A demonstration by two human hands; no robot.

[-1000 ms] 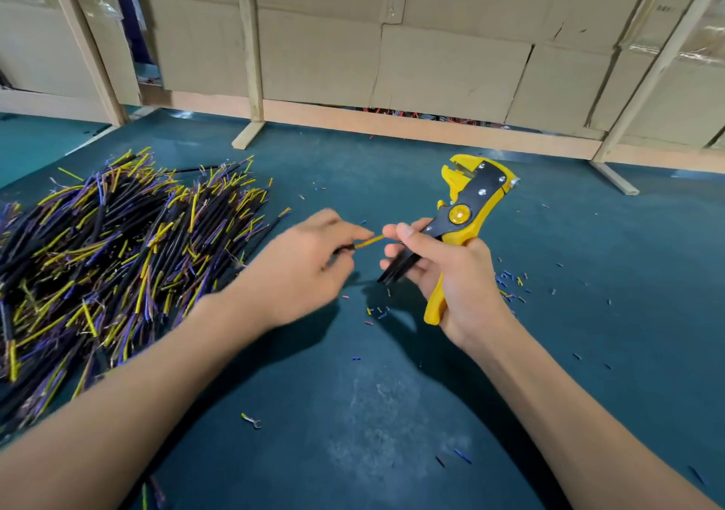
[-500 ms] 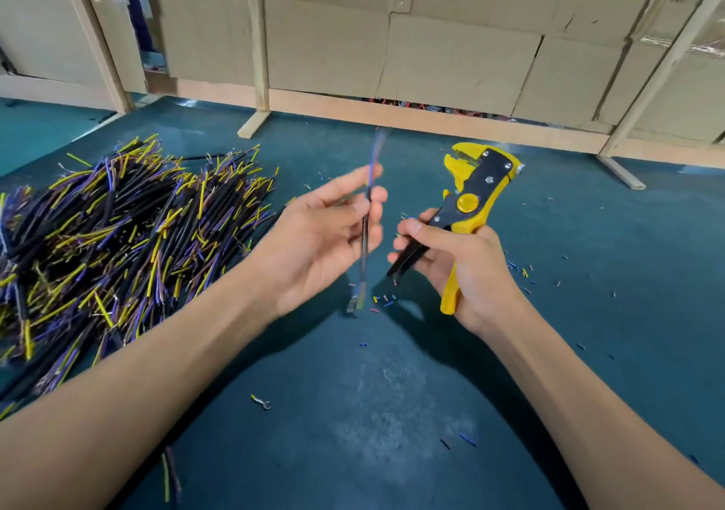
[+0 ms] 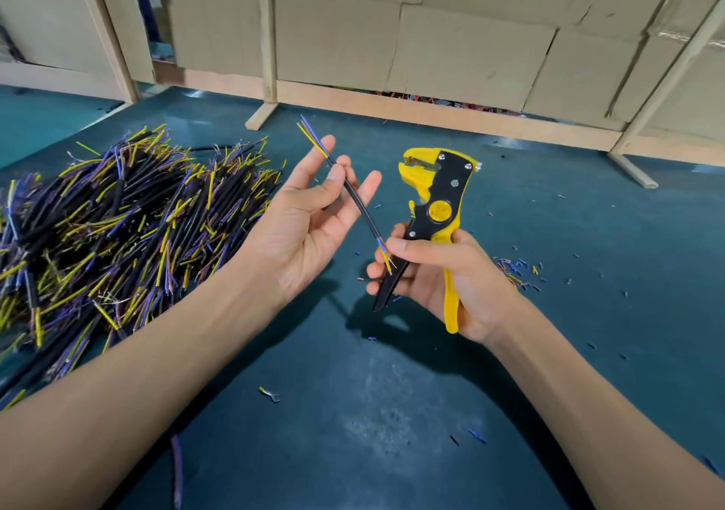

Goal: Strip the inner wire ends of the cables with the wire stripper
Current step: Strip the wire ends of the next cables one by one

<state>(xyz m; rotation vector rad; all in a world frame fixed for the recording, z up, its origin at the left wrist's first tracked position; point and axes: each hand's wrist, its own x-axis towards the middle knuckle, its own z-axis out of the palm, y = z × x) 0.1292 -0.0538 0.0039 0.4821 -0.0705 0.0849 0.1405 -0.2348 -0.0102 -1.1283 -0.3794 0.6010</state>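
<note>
The left hand (image 3: pixel 310 215) is held palm up above the middle of the worktop (image 3: pixel 392 411), its fingers mostly extended; the black cable (image 3: pixel 355 201) is pinched between the thumb and a fingertip and runs diagonally, its upper yellow and blue wire ends fanned out above the fingers. The lower wire ends lie against the fingers of the right hand (image 3: pixel 435 274). The right hand is wrapped around the handles of the yellow and black wire stripper (image 3: pixel 435 211), whose head is pointed up and away; the thumb is pressed on the black handle. The two hands are close together, linked by the cable.

A large pile of cables (image 3: pixel 117 227) is spread toward the left edge of the worktop, and cut insulation bits (image 3: pixel 518 270) are scattered to the right of the stripper.

Compared with half a second ago, the cable is tilted rather than nearly upright, and its lower end has been brought across to the right hand.
</note>
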